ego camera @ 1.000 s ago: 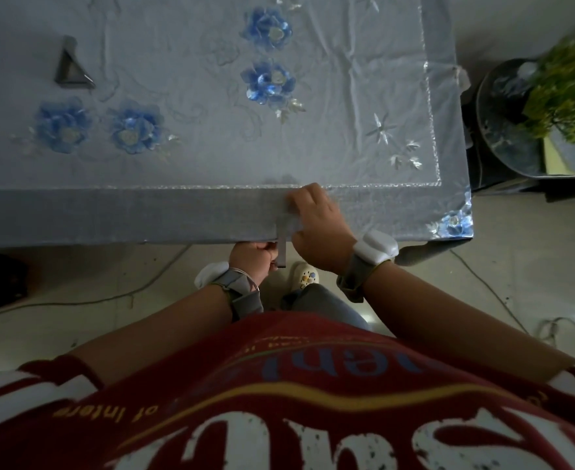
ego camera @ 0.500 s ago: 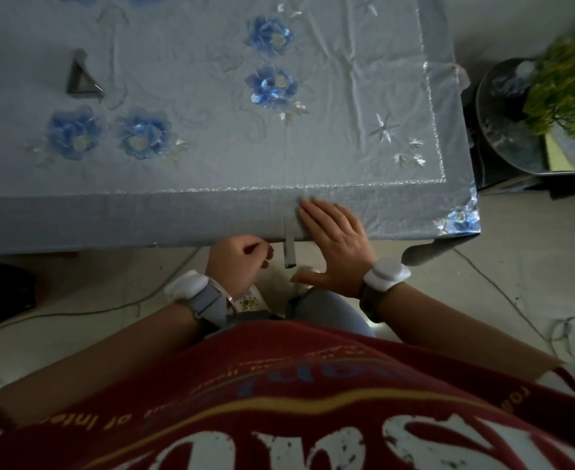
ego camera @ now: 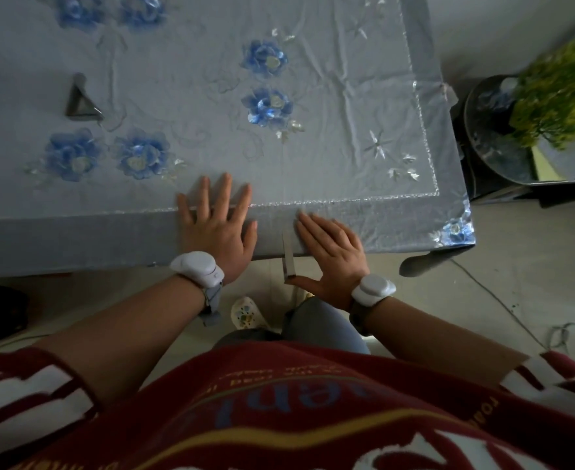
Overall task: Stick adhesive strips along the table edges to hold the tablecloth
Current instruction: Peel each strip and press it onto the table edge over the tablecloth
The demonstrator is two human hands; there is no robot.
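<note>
A pale blue tablecloth (ego camera: 313,147) with blue embroidered flowers covers the table and hangs over its near edge. A short grey adhesive strip (ego camera: 288,257) runs down the hanging border, and its lower end sticks out below the hem. My left hand (ego camera: 216,223) lies flat across the table edge, fingers spread on the cloth, left of the strip. My right hand (ego camera: 330,254) presses flat on the hanging border just right of the strip, with the thumb near the strip's lower end. Neither hand holds anything.
A dark triangular object (ego camera: 81,101) stands on the cloth at the far left. Off the right table edge, a round metal tray (ego camera: 489,144) bears a green plant (ego camera: 557,93). Cables trail on the floor at right. My foot in a light shoe (ego camera: 247,312) shows below the table.
My left hand rose from under the hem and now lies flat on the table edge. My right hand opened from a grip on the strip and stays flat beside it.
</note>
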